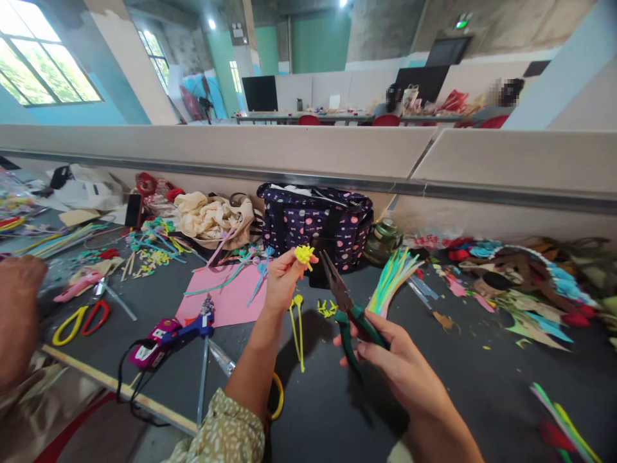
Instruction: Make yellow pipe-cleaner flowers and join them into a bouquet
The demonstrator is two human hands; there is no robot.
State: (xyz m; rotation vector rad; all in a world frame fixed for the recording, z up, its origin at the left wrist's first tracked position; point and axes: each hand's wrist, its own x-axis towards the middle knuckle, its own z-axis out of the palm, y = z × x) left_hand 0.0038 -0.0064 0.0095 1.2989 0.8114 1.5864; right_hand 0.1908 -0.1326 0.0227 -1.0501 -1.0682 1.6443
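My left hand (282,280) is raised above the dark table (463,379) and pinches a small yellow pipe-cleaner flower (304,254) at its fingertips. A yellow stem (299,321) hangs down below that hand. My right hand (393,357) is closed round the green handles of a pair of pliers (344,302). The pliers' jaws point up toward the flower, a short way to its right, not touching it. Small yellow offcuts (326,309) lie on the table between the hands.
A dotted dark bag (315,222) stands behind the hands. A pink sheet (226,299), a glue gun (186,331), scissors (81,319) and loose pipe cleaners (393,276) lie around. Another person's hand (19,315) is at the left edge. Craft flowers (525,276) crowd the right.
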